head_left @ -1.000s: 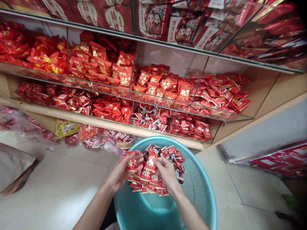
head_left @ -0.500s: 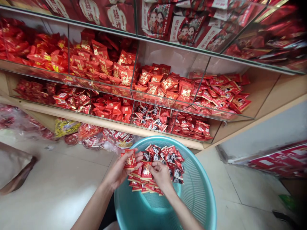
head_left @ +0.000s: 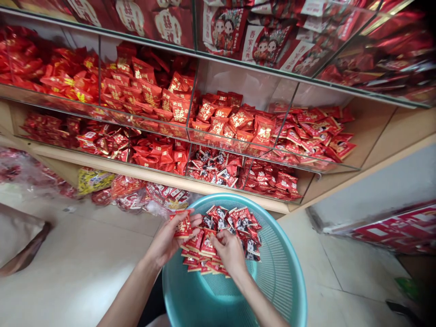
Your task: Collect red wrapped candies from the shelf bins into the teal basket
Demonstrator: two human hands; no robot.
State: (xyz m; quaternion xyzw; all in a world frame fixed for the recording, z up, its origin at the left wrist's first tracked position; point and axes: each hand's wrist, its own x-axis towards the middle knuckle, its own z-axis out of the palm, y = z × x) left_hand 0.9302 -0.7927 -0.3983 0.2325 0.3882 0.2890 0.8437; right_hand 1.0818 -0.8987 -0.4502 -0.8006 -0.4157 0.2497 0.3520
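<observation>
A teal plastic basket (head_left: 282, 272) stands on the floor below me, with a heap of small red candy packets (head_left: 235, 227) in its near side. My left hand (head_left: 166, 243) is closed on a few red packets (head_left: 182, 225) held at the basket's left rim. My right hand (head_left: 230, 250) rests on the heap, its fingers pinching a red packet (head_left: 207, 243). The two hands are close together over the pile.
Glass-fronted shelves (head_left: 190, 131) ahead are packed with red candy packets in several compartments. Bags of sweets (head_left: 132, 193) lie on the floor under the lowest shelf. A brown sack (head_left: 17, 236) lies at the left. Red boxes (head_left: 398, 229) lean at the right wall.
My right hand has slid a little left and down on the heap. My left hand has shifted its packets slightly left and up.
</observation>
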